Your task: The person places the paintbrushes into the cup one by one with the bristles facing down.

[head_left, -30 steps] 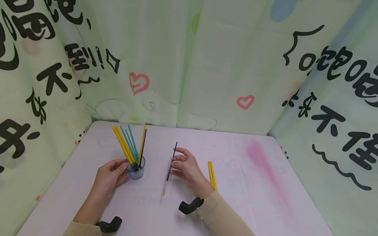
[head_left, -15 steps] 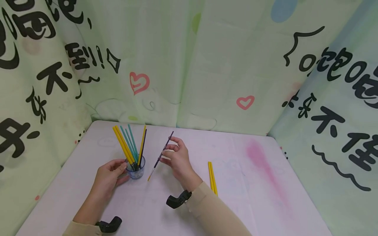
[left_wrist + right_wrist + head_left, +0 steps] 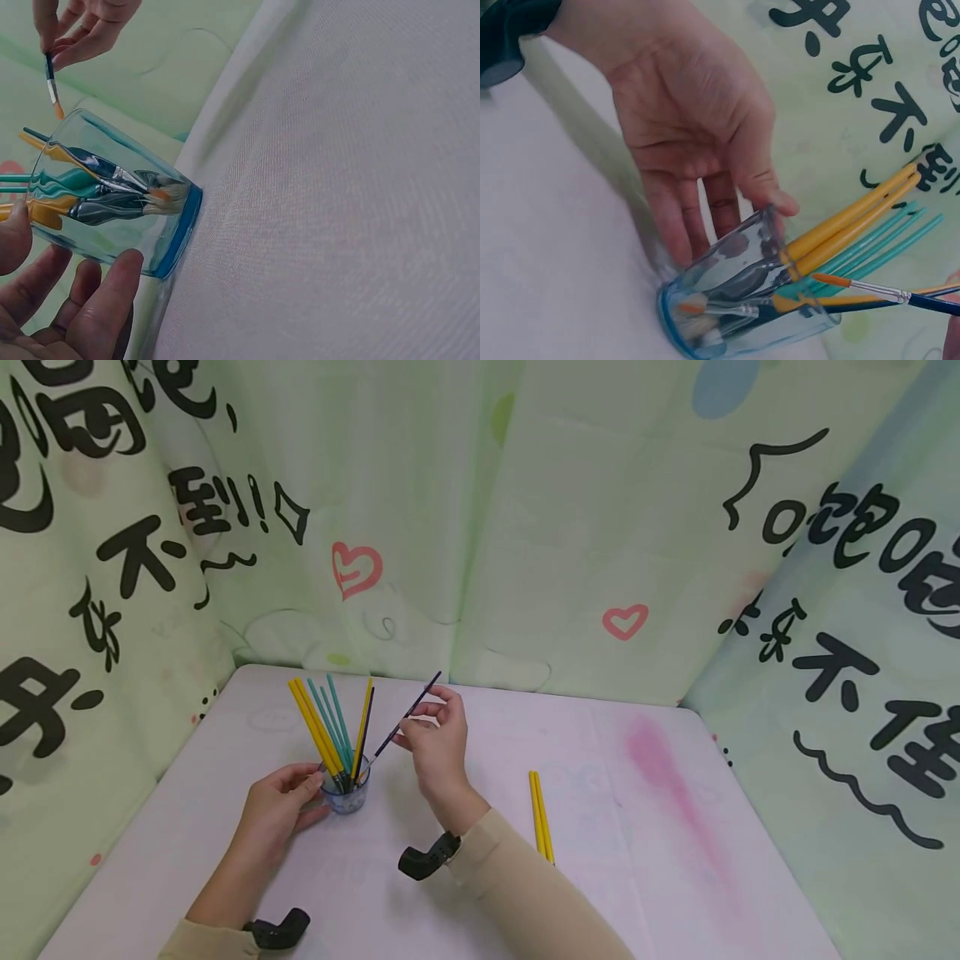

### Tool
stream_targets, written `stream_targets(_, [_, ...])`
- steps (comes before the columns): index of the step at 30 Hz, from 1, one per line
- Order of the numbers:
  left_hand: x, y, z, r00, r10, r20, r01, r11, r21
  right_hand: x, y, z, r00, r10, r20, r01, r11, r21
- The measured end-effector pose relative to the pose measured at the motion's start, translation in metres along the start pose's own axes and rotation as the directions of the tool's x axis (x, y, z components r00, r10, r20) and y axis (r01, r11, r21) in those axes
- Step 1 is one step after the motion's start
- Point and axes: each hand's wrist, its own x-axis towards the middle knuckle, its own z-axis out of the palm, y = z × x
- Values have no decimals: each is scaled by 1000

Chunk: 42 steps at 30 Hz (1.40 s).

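A clear cup (image 3: 345, 800) with a bluish base stands upright on the table, holding several paintbrushes (image 3: 322, 727) with yellow, teal and dark handles, bristles down. My left hand (image 3: 279, 802) grips its left side, thumb near the rim, fingers around the wall, as the left wrist view shows. My right hand (image 3: 438, 743) pinches a thin dark-handled paintbrush (image 3: 408, 712), tilted with its orange tip down toward the cup. In the left wrist view that brush tip (image 3: 58, 111) hangs just outside the rim. The right wrist view shows my left hand (image 3: 697, 112) against the cup.
Two yellow sticks (image 3: 540, 814) lie on the table right of my right forearm, their near ends hidden by the sleeve. The pale table (image 3: 630, 877) has a pink smear. Patterned curtains (image 3: 540, 527) with writing and hearts surround it. A black wrist camera (image 3: 429, 858) sits on each wrist.
My right hand has moved left and away from me, bringing the paintbrush from the middle of the table to the cup's rim and tilting it more. My left hand stays on the cup.
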Motion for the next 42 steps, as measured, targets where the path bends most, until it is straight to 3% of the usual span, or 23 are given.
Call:
stream_targets(7, [0, 1, 0, 1000, 2, 6, -2, 1000, 1, 3, 12, 3, 999, -41, 33, 44, 995, -85])
stream_targets(13, [-1, 1, 0, 1000, -1, 5, 1, 1000, 3, 0, 20, 8, 991, -70, 110, 90, 978, -186])
stream_targets(24, [0, 0, 1, 1000, -1, 2, 1, 1000, 12, -8, 31, 12, 983, -68, 172, 118, 947, -298])
stream_targets(29, [1, 0, 0, 1000, 7, 7, -7, 1000, 14, -8, 37, 11, 980, -42, 192, 108, 932, -346])
stream_targets(36, [0, 0, 0, 1000, 13, 16, -14, 1000, 10, -11, 40, 6, 974, 54, 219, 71, 849, -524])
stream_targets(42, [0, 0, -1, 1000, 15, 22, -15, 1000, 11, -17, 41, -2, 969, 95, 227, 42, 846, -531])
